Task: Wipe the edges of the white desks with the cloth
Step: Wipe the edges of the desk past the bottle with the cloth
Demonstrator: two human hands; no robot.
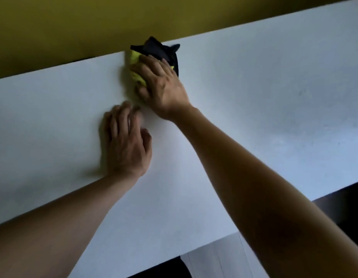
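Right hand (160, 85) pressing cloth (137, 71) at desk (254, 97) edge, left hand (126, 143) flat, holding nothing

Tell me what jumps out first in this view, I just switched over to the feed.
The yellow and black cloth stands out, bunched at the far edge of the white desk against the olive wall, with the right hand pressing on it. The left hand lies on the desktop just nearer, holding nothing.
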